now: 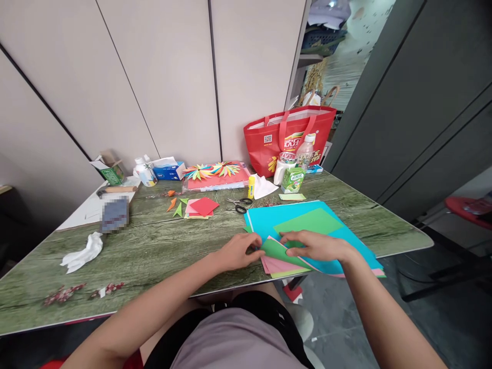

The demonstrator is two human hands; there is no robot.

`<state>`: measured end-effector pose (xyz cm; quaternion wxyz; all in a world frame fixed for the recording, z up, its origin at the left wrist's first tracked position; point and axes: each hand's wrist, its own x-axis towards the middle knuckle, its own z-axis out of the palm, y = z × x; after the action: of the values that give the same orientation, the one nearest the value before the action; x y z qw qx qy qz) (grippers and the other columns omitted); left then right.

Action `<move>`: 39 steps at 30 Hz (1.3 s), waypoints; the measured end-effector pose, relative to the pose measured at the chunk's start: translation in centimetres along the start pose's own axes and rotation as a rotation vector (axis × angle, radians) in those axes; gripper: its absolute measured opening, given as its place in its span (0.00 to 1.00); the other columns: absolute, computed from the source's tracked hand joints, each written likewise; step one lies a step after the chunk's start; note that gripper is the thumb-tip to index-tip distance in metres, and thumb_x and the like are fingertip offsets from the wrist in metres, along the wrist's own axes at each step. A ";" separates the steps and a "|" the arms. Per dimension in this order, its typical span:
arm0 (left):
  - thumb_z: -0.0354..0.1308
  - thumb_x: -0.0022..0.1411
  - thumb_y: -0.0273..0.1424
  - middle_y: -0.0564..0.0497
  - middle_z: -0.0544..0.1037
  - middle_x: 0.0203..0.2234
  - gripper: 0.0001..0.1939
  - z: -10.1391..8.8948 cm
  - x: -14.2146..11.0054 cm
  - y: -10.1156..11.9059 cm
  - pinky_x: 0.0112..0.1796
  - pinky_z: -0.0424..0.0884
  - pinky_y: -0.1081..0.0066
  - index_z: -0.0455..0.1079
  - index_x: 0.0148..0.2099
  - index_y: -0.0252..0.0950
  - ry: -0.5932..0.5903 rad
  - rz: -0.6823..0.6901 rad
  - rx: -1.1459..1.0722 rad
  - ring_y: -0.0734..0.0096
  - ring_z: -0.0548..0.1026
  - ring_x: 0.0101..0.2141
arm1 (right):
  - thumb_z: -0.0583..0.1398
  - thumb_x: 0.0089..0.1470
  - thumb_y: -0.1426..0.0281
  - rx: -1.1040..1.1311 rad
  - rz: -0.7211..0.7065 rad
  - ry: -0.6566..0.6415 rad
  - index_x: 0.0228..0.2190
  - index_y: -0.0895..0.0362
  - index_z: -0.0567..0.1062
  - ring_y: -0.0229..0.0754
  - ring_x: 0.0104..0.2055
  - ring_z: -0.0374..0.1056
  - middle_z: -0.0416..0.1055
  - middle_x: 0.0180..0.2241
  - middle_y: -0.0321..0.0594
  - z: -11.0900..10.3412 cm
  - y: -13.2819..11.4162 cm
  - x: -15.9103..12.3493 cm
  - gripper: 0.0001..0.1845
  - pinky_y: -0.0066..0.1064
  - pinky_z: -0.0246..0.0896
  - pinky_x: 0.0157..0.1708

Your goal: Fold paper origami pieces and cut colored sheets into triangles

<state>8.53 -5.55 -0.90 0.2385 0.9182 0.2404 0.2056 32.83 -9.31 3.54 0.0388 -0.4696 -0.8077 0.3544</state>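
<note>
Low over the near edge of the table, a green sheet of paper (275,250) is lifted and curved between my hands. My left hand (243,251) is closed, pinching the sheet's left end with thumb and fingers. From the right, my right hand (313,245) grips its right part, fingers bent over the edge. Beneath lie a large blue sheet (330,212), another green piece (307,221) and pink paper (279,265) sticking out at the table's edge. Behind my left hand are black-handled scissors (241,205) and a yellow glue stick (251,187).
Small red and pink paper squares (204,206) lie left of the scissors, beside folded green pieces (178,210). Farther back are folded paper fans (226,169), a red bag (265,148), a bottle (305,154) and a green carton (293,180). A crumpled tissue (84,252) lies at left.
</note>
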 end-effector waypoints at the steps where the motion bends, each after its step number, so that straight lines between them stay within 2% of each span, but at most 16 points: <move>1: 0.53 0.57 0.38 0.51 0.72 0.31 0.11 0.3 -0.1 0.1 0.33 0.63 0.73 0.65 0.38 0.36 0.032 -0.016 0.001 0.71 0.69 0.31 | 0.52 0.52 0.56 0.002 -0.004 -0.001 0.46 0.55 0.68 0.54 0.57 0.53 0.62 0.53 0.45 0.0 0.0 0.0 0.24 0.41 0.51 0.52; 3: 0.56 0.55 0.38 0.52 0.72 0.28 0.11 1.0 -0.1 0.3 0.31 0.63 0.73 0.66 0.34 0.35 0.096 -0.045 0.016 0.71 0.69 0.30 | 0.54 0.51 0.55 0.011 -0.013 -0.004 0.45 0.55 0.69 0.54 0.55 0.55 0.64 0.51 0.44 0.0 0.0 -0.1 0.24 0.40 0.52 0.51; 6: 0.57 0.56 0.34 0.53 0.70 0.23 0.09 1.7 0.1 0.2 0.29 0.62 0.74 0.66 0.26 0.35 0.183 -0.096 -0.014 0.73 0.68 0.27 | 0.59 0.45 0.53 0.021 -0.019 0.003 0.46 0.54 0.68 0.54 0.54 0.56 0.64 0.50 0.43 0.2 0.3 -0.2 0.28 0.38 0.52 0.51; 10: 0.55 0.57 0.29 0.54 0.71 0.21 0.09 1.8 0.3 0.2 0.30 0.63 0.75 0.68 0.25 0.35 0.198 -0.042 -0.084 0.74 0.69 0.27 | 0.62 0.38 0.51 0.015 0.005 0.024 0.47 0.55 0.67 0.54 0.53 0.57 0.62 0.52 0.45 0.4 0.5 -0.2 0.35 0.38 0.52 0.51; 12: 0.53 0.59 0.29 0.54 0.72 0.22 0.09 1.9 0.2 0.2 0.31 0.65 0.75 0.68 0.27 0.35 0.231 -0.001 -0.049 0.74 0.70 0.27 | 0.62 0.40 0.51 0.020 -0.004 0.018 0.47 0.56 0.67 0.54 0.53 0.57 0.63 0.51 0.45 0.3 0.3 -0.2 0.35 0.38 0.52 0.51; 15: 0.52 0.60 0.32 0.49 0.74 0.29 0.07 2.3 0.0 0.3 0.32 0.67 0.73 0.67 0.36 0.33 0.344 0.065 0.102 0.71 0.71 0.32 | 0.58 0.45 0.52 0.026 -0.030 -0.003 0.47 0.56 0.67 0.53 0.52 0.59 0.65 0.49 0.44 -0.1 0.0 -0.2 0.30 0.38 0.53 0.50; 18: 0.50 0.61 0.33 0.44 0.73 0.35 0.11 2.7 -0.3 0.4 0.34 0.68 0.70 0.63 0.44 0.31 0.403 0.234 0.330 0.67 0.71 0.37 | 0.57 0.47 0.53 0.018 -0.030 0.002 0.46 0.55 0.68 0.53 0.51 0.60 0.67 0.47 0.43 -0.4 -0.1 -0.3 0.28 0.39 0.53 0.50; 20: 0.49 0.62 0.31 0.44 0.72 0.34 0.09 2.7 -0.5 0.5 0.34 0.68 0.70 0.63 0.42 0.31 0.381 0.367 0.445 0.67 0.70 0.37 | 0.57 0.47 0.54 0.021 -0.032 -0.001 0.46 0.55 0.68 0.53 0.50 0.60 0.67 0.47 0.42 -0.4 -0.1 -0.3 0.27 0.38 0.53 0.50; 23: 0.50 0.61 0.32 0.46 0.73 0.32 0.09 2.3 -1.0 0.9 0.35 0.67 0.70 0.65 0.39 0.31 0.288 0.521 0.501 0.66 0.69 0.37 | 0.56 0.48 0.55 0.019 -0.026 -0.007 0.47 0.55 0.67 0.51 0.49 0.61 0.67 0.47 0.41 -0.4 0.0 -0.2 0.26 0.37 0.53 0.49; 28: 0.52 0.58 0.42 0.46 0.73 0.31 0.17 1.8 -1.6 2.0 0.37 0.65 0.68 0.66 0.39 0.31 -0.041 0.628 0.434 0.66 0.69 0.36 | 0.53 0.51 0.58 -0.036 0.000 0.011 0.46 0.58 0.67 0.50 0.47 0.63 0.67 0.47 0.44 -0.2 0.3 -0.1 0.23 0.36 0.56 0.46; 31: 0.48 0.61 0.35 0.45 0.73 0.35 0.12 2.1 -1.7 2.3 0.39 0.65 0.70 0.66 0.41 0.31 -0.138 0.569 0.402 0.66 0.68 0.38 | 0.54 0.50 0.61 -0.056 0.023 0.031 0.47 0.58 0.66 0.50 0.47 0.63 0.67 0.47 0.45 -0.1 0.5 -0.1 0.23 0.36 0.57 0.46; 34: 0.42 0.62 0.23 0.44 0.72 0.39 0.11 2.4 -1.4 2.3 0.43 0.63 0.70 0.64 0.43 0.32 -0.138 0.447 0.343 0.68 0.68 0.40 | 0.55 0.48 0.64 -0.066 0.031 0.050 0.48 0.58 0.66 0.51 0.49 0.62 0.66 0.49 0.45 0.2 0.5 0.0 0.24 0.37 0.56 0.47; 37: 0.42 0.62 0.24 0.44 0.72 0.35 0.10 2.7 -0.8 2.5 0.41 0.65 0.69 0.65 0.39 0.32 -0.105 0.315 0.233 0.68 0.69 0.37 | 0.55 0.46 0.67 -0.104 0.036 0.070 0.47 0.58 0.67 0.53 0.52 0.59 0.64 0.50 0.46 0.9 0.2 -0.1 0.24 0.40 0.53 0.50; 39: 0.44 0.62 0.27 0.46 0.72 0.31 0.08 2.9 -0.5 2.8 0.39 0.65 0.70 0.65 0.35 0.33 -0.081 0.244 0.138 0.69 0.69 0.35 | 0.56 0.44 0.70 -0.154 0.062 0.071 0.46 0.57 0.67 0.55 0.56 0.53 0.61 0.52 0.47 1.6 -0.3 -0.2 0.24 0.43 0.49 0.53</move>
<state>10.50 -8.92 -1.82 0.1574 0.9623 0.1310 0.1789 32.07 -10.45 2.61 0.0201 -0.5082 -0.8157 0.2756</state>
